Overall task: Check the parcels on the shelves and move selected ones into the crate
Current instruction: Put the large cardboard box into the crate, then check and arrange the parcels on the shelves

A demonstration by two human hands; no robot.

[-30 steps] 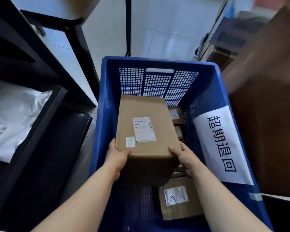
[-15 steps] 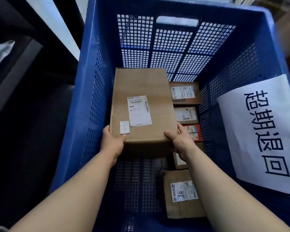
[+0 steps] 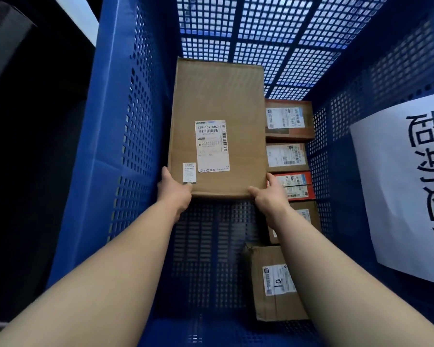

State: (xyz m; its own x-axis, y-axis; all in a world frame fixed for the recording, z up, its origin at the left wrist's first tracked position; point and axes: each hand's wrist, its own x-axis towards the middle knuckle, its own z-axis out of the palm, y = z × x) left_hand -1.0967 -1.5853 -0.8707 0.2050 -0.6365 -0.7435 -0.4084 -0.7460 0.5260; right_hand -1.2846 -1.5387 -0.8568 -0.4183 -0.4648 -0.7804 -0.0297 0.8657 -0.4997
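Observation:
A large brown cardboard parcel (image 3: 218,108) with a white shipping label lies deep inside the blue perforated crate (image 3: 125,126), against its far wall and left of centre. My left hand (image 3: 174,194) grips the parcel's near left corner. My right hand (image 3: 268,196) grips its near right corner. Both arms reach down into the crate. Whether the parcel rests on the crate floor I cannot tell.
Several small labelled parcels line the crate's right side, among them a brown one (image 3: 288,121), a red one (image 3: 297,185) and a nearer brown one (image 3: 273,284). A white paper sign (image 3: 401,186) with black characters hangs on the right wall. Dark shelving (image 3: 23,121) stands left.
Both hands have carried the large parcel from above the crate's rim down and forward into the crate. The view has moved closer and lower into the crate.

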